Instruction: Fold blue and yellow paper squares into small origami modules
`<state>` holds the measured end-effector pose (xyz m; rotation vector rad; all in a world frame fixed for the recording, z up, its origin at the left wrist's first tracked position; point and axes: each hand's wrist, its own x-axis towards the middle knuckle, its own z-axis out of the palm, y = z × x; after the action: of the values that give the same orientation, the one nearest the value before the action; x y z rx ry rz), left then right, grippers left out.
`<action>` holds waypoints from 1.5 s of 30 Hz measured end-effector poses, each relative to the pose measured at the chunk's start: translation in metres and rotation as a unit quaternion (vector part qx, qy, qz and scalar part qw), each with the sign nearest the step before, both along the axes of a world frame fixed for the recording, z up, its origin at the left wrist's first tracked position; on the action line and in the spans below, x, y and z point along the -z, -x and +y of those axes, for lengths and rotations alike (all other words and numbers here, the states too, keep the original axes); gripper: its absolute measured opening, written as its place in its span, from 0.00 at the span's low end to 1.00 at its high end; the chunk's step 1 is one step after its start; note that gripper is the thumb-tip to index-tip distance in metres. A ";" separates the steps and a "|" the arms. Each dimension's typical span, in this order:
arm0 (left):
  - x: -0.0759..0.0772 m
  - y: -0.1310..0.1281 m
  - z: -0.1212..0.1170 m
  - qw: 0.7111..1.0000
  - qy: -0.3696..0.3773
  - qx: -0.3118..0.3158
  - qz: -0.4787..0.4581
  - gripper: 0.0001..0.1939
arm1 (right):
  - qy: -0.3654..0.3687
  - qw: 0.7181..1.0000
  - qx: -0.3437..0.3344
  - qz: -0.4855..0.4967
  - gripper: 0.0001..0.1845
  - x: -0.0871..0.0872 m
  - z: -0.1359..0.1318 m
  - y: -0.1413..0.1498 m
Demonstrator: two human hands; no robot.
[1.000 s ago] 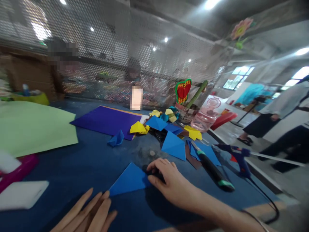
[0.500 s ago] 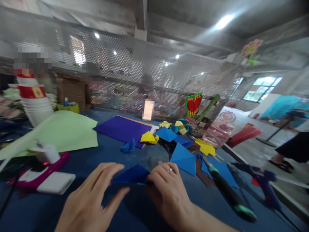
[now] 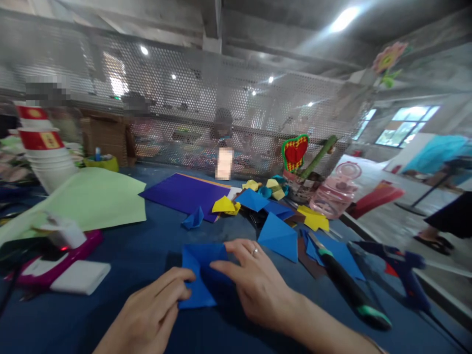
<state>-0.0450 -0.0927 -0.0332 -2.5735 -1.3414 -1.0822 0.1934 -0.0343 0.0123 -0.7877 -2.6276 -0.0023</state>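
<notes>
A creased sheet of blue origami paper (image 3: 201, 292) lies unfolded to a squarish shape in front of me, with diagonal fold lines. At its left edge my left hand (image 3: 158, 300) is closed, the fingertips pinching the paper. My right hand (image 3: 254, 278), wearing a ring, holds the right side, its thumb over the paper and its other fingers at the upper right corner. Beyond it sits a small folded blue paper piece (image 3: 193, 219), and to the right lies a blue paper square (image 3: 279, 237).
At right lie a black-and-green handled tool (image 3: 346, 282) and a blue glue gun (image 3: 401, 265). A magenta power strip (image 3: 83, 250) with a white adapter (image 3: 81, 276) stands left. Behind are purple paper (image 3: 184, 194), yellow folded paper (image 3: 225, 205), green paper (image 3: 110, 199) and a pink bottle (image 3: 335, 191).
The blue paper has been opened out from a folded triangle into a squarish sheet. My left hand, spread apart before, has closed on its left edge; my right thumb has come over the paper.
</notes>
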 end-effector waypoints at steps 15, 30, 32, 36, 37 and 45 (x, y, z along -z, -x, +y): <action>0.002 0.003 -0.007 0.997 0.049 -0.036 -0.056 0.15 | -0.006 0.998 -0.036 -0.052 0.24 0.001 -0.003 -0.006; 0.017 0.020 -0.017 0.990 -0.101 -0.025 0.091 0.13 | -0.093 0.989 -0.113 -0.028 0.12 0.017 -0.002 -0.007; 0.018 0.020 -0.018 0.990 -0.097 -0.024 0.094 0.13 | -0.063 0.991 -0.119 -0.021 0.16 0.014 -0.003 -0.004; 0.021 0.020 -0.019 0.990 -0.098 -0.025 0.099 0.14 | -0.058 0.989 -0.137 -0.010 0.20 0.014 -0.007 0.000; 0.021 0.020 -0.019 0.990 -0.103 -0.020 0.097 0.14 | -0.060 0.988 -0.139 -0.010 0.19 0.014 -0.008 0.001; 0.023 0.011 -0.025 0.995 -0.092 -0.006 0.041 0.15 | -0.010 0.992 -0.128 0.011 0.12 0.013 -0.021 0.001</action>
<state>-0.0558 -0.1177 -0.0563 -2.4469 -1.1776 -1.0328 0.1922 -0.0558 -0.0011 -0.4379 -2.6835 0.0507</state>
